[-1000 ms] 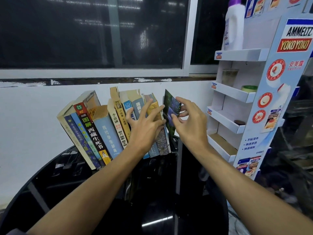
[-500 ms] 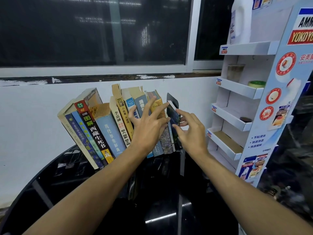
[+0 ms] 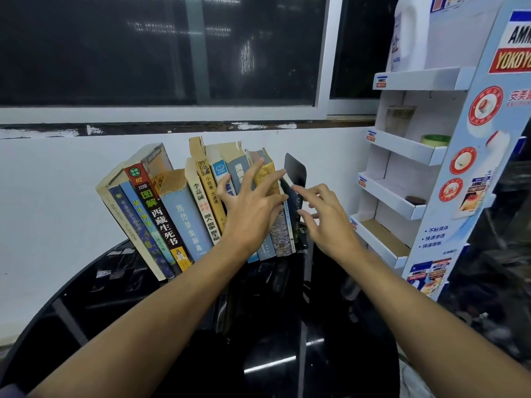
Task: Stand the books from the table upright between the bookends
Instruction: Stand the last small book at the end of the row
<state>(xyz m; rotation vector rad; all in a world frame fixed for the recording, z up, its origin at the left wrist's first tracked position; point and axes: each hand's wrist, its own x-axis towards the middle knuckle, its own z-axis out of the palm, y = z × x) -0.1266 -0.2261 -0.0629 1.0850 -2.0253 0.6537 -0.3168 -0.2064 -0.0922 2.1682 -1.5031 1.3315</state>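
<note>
A row of several books point(image 3: 184, 214) stands on the black table point(image 3: 120, 285) against the white wall, all leaning left. A black bookend point(image 3: 296, 169) rises at the row's right end. My left hand point(image 3: 250, 205) lies flat with spread fingers against the spines of the right-hand books. A thin dark book point(image 3: 293, 208) stands between the last spine and the bookend. My right hand point(image 3: 324, 219) hovers beside it, fingers apart, fingertips at its edge. The left bookend is hidden by the books.
A white cardboard display rack point(image 3: 425, 168) with several shelves stands close on the right, holding a glass point(image 3: 400, 119), a tape roll point(image 3: 435, 140) and a white bottle point(image 3: 408, 35) on top. A dark window point(image 3: 158, 47) is above the wall. The table's round edge curves at front left.
The thin dark book went from held and tilted in my right hand to standing in the row by the bookend. My right hand let go and sank lower. The left hand stayed on the spines.
</note>
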